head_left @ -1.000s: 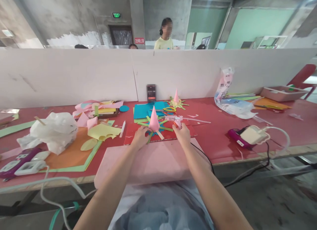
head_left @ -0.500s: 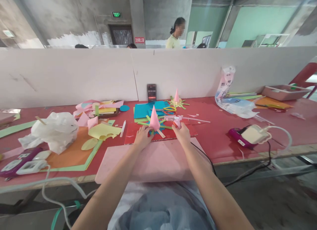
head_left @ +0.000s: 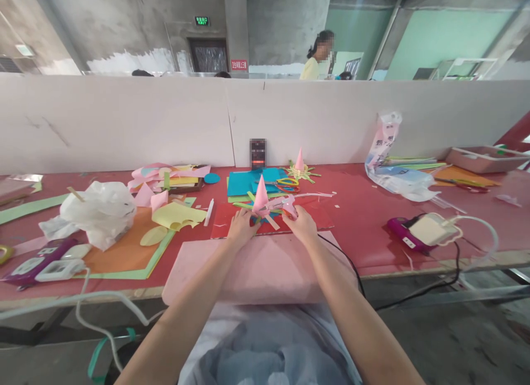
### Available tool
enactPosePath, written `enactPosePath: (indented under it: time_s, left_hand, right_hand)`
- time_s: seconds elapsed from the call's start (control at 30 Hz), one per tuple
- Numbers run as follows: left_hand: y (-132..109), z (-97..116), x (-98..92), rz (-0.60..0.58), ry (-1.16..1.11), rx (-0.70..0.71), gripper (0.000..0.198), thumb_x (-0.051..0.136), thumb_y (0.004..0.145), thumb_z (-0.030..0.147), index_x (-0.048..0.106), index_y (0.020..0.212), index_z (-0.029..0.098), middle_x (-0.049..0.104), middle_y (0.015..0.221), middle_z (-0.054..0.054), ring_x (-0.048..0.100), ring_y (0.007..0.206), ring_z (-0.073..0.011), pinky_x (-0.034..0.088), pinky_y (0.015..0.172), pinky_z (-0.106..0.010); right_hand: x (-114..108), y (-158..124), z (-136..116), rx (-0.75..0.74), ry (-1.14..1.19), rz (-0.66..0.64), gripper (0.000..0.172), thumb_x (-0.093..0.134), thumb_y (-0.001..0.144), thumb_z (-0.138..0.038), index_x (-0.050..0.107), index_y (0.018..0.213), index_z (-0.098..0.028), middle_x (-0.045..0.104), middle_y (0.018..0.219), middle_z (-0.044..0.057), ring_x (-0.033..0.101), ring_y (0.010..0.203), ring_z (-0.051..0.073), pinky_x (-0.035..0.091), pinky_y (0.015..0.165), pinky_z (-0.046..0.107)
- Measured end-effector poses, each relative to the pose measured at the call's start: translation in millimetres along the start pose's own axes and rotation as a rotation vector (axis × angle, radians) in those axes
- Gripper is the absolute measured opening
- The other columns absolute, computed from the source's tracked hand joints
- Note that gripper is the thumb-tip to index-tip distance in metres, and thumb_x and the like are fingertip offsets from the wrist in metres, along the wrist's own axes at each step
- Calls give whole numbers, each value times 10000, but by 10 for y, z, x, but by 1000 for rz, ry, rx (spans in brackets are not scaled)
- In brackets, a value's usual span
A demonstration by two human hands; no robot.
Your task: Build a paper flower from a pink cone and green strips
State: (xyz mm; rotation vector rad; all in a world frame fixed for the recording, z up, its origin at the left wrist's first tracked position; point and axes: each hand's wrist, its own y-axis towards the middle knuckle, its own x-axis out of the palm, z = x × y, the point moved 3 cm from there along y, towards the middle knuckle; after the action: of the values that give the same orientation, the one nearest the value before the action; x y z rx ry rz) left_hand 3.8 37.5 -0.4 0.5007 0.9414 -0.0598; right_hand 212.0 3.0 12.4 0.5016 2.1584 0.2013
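A pink paper cone (head_left: 260,195) stands on a blue and green paper star on the red sheet (head_left: 314,215), tilted a little to the right. My left hand (head_left: 240,226) grips the star's near edge at the cone's base. My right hand (head_left: 301,226) is closed around a pink hot glue gun (head_left: 285,206) whose nozzle points left at the cone's base. A black cord (head_left: 343,262) runs from the gun off the table edge. A large pink sheet (head_left: 256,269) lies under my wrists.
A second pink cone on a yellow star (head_left: 299,165), scissors (head_left: 281,184) and blue paper (head_left: 242,182) lie behind. Paper scraps and a white plastic bag (head_left: 99,209) are at left, power strips (head_left: 39,263) near the left edge, another power strip (head_left: 418,232) at right. A white partition (head_left: 165,120) backs the table; a person (head_left: 317,58) walks behind it.
My right hand has brought the glue gun left, up to the cone's base. The cone now leans slightly right. The person behind the partition has walked to the right.
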Motion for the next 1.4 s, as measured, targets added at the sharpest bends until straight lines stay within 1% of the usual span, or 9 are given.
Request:
enactPosePath:
  time_s: [0.1, 0.2, 0.33, 0.43, 0.6, 0.73, 0.87, 1.13, 1.4]
  left_hand:
    - [1, 11, -8, -4, 5, -22, 208, 605, 755, 339, 610, 920, 211, 577, 1027, -49, 517, 1004, -236, 423, 858, -369]
    - [3, 15, -7, -10, 38, -34, 229, 587, 770, 332, 595, 963, 209, 578, 1046, -61, 515, 1010, -248, 421, 845, -377]
    - [-1, 20, -6, -21, 77, -9, 279, 542, 801, 306, 576, 1058, 206, 558, 1088, -80, 502, 1033, -254, 418, 848, -377]
    - [-7, 19, -8, -27, 78, 0, 296, 526, 806, 290, 568, 1085, 202, 553, 1091, -83, 496, 1043, -256, 412, 869, -387]
    - [0, -36, 1, -12, 9, 24, 284, 525, 795, 241, 574, 1071, 193, 556, 1090, -80, 507, 1031, -240, 418, 895, -388]
    - [16, -99, 20, -4, -56, 67, 312, 550, 770, 199, 571, 1081, 186, 562, 1080, -82, 513, 1041, -230, 419, 919, -384]
    - [24, -126, 22, 4, -74, 58, 322, 568, 751, 181, 575, 1073, 184, 566, 1070, -82, 519, 1033, -231, 430, 914, -386]
    - [34, -131, 15, -34, -88, 67, 323, 581, 762, 221, 582, 1085, 204, 567, 1093, -77, 514, 1063, -233, 408, 944, -392]
    - [29, -159, 2, -61, -128, 70, 369, 600, 742, 208, 578, 1111, 193, 574, 1085, -78, 520, 1053, -221, 415, 933, -368]
  right_hand:
    - [51, -2, 3, -28, -101, -25, 389, 543, 759, -468, 523, 1061, -223, 621, 1011, 47, 572, 952, 193, 386, 684, 250]
    - [53, -10, -23, -32, -148, -41, 411, 547, 770, -456, 509, 1103, -219, 612, 1082, 60, 562, 1010, 199, 394, 720, 257]
    - [19, -20, -66, -6, -171, -74, 385, 531, 787, -454, 520, 1086, -211, 622, 1061, 63, 571, 993, 203, 392, 714, 258]
    - [2, -31, -89, -12, -181, -73, 367, 525, 792, -450, 524, 1068, -209, 624, 1047, 59, 573, 986, 203, 386, 699, 255]
    - [-13, -57, -105, -25, -210, -48, 334, 525, 796, -437, 533, 1045, -215, 624, 1023, 46, 577, 957, 193, 370, 660, 246]
    - [-34, -67, -108, -34, -255, -38, 306, 547, 787, -411, 548, 1031, -227, 612, 1032, 45, 578, 923, 185, 354, 618, 239]
    - [-30, -64, -101, -58, -268, -29, 289, 554, 785, -381, 558, 1039, -242, 606, 1037, 37, 572, 925, 178, 346, 603, 236]
    - [-6, -48, -79, -61, -260, -25, 337, 554, 783, -395, 562, 1090, -256, 606, 1031, 30, 572, 917, 172, 357, 608, 235]
    - [5, -40, -52, -89, -235, -9, 312, 557, 779, -381, 578, 1064, -255, 612, 1024, 22, 578, 886, 165, 349, 586, 230]
